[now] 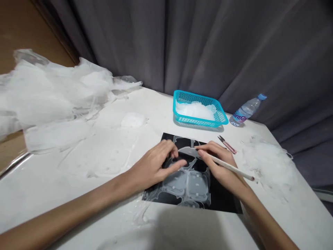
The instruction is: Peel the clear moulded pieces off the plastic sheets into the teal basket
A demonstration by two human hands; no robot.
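A clear plastic sheet of moulded pieces (191,182) lies on a black mat (223,199) in the middle of the white table. My left hand (156,165) rests on the sheet, its fingers pinched on a translucent piece near the sheet's far part. My right hand (217,161) grips a white pen-like tool (230,167), whose tip meets the same piece beside my left fingers.
A turquoise basket (221,116) holding white plastic bits stands behind the mat, with a water bottle (246,111) to its right. Small snips (227,144) lie beside my right hand. Heaps of clear plastic scrap (52,100) fill the left; more scrap (270,163) lies right.
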